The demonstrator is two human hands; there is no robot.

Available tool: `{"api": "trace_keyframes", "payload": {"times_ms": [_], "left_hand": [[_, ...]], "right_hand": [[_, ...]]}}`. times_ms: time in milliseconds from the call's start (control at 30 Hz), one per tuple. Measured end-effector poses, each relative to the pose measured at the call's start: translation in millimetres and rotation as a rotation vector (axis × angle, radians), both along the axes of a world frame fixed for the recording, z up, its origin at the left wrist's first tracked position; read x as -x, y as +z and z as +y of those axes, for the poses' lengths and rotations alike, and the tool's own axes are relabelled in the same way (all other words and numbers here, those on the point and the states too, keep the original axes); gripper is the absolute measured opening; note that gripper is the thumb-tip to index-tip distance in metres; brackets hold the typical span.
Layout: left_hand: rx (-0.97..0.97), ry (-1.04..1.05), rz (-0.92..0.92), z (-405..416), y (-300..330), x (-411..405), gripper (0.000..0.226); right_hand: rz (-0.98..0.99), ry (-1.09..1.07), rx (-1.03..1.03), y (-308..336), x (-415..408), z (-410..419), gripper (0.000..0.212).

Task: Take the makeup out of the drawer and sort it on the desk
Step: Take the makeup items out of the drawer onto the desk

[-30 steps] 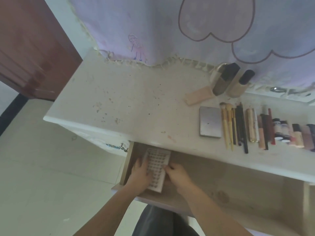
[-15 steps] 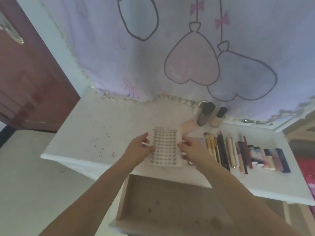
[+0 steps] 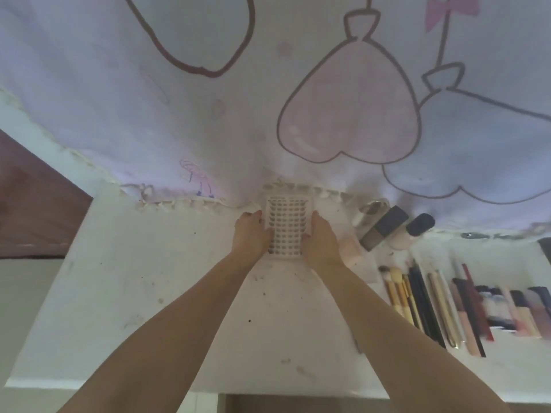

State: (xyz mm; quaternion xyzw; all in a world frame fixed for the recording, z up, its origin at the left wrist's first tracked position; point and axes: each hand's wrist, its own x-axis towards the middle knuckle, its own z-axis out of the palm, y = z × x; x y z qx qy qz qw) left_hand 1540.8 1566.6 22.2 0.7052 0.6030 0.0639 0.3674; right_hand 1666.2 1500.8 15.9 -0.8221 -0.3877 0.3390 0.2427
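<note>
A white tray of false lashes [image 3: 286, 226], with rows of small dark clusters, sits at the far back of the white desk [image 3: 149, 293], against the hanging cloth. My left hand [image 3: 251, 235] grips its left edge and my right hand [image 3: 319, 240] grips its right edge. Both arms stretch forward across the desk. Right of the tray lie sorted makeup: brushes [image 3: 398, 293], dark pencils [image 3: 423, 305], tubes and lipsticks [image 3: 507, 308] in a row. The drawer's dark opening [image 3: 328, 405] shows only at the bottom edge.
Two foundation bottles [image 3: 384, 226] and a pale pink sponge [image 3: 350, 248] lie near the tray's right side. A lilac cloth with heart drawings [image 3: 348, 114] hangs behind the desk. A brown door [image 3: 35, 210] stands at the left.
Both hands lifted the lash tray out of the drawer and carried it forward across the desk to its back edge. The view tilted up, so the drawer has nearly left the frame.
</note>
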Motion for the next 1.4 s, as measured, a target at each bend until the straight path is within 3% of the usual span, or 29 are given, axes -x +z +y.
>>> {"api": "trace_keyframes", "payload": {"times_ms": [100, 233, 333, 400, 500, 567, 700, 867, 933, 1000, 1067, 1133, 1400], "left_hand": [[0.0, -0.01, 0.022, -1, -9, -2, 0.037], [0.015, -0.024, 0.039, -3, -10, -2, 0.041], [0.029, -0.002, 0.042, -19, -1, 7, 0.059], [-0.06, 0.029, 0.001, -49, 10, 21, 0.063], [-0.169, 0.043, -0.116, -124, 23, 45, 0.045], [-0.027, 0.035, -0.146, -189, 18, 57, 0.032], [0.499, 0.144, -0.235, -312, -8, 60, 0.018], [0.992, 0.481, -0.303, -406, -39, 65, 0.02], [1.11, 0.688, -0.41, -420, -47, 69, 0.018], [1.144, 0.994, -0.683, -420, -51, 71, 0.011], [1.116, 1.256, -1.011, -414, -53, 69, 0.006], [1.091, 1.406, -1.176, -412, -50, 63, 0.022], [1.049, 1.292, -1.144, -400, -17, 61, 0.054]], "right_hand": [[-0.096, 0.07, -0.04, -4, 5, 0, 0.038], [-0.075, 0.096, -0.031, 1, 5, -1, 0.047], [-0.066, 0.145, -0.142, 24, -3, -27, 0.049], [0.034, 0.16, -0.22, 42, -8, -62, 0.048], [0.385, 0.082, -0.165, 57, -15, -136, 0.046], [0.58, 0.044, -0.046, 49, -20, -194, 0.038], [0.633, 0.098, 0.308, 19, -19, -313, 0.025], [0.902, -0.31, 0.585, -18, -22, -421, 0.02], [1.004, -0.589, 0.529, -36, -26, -443, 0.021], [1.118, -0.869, 0.318, -39, -28, -447, 0.006], [1.239, -1.031, 0.116, -34, -30, -444, 0.012], [1.294, -1.117, 0.037, -23, -32, -442, 0.017], [1.229, -1.019, -0.004, -9, -48, -446, 0.038]]}}
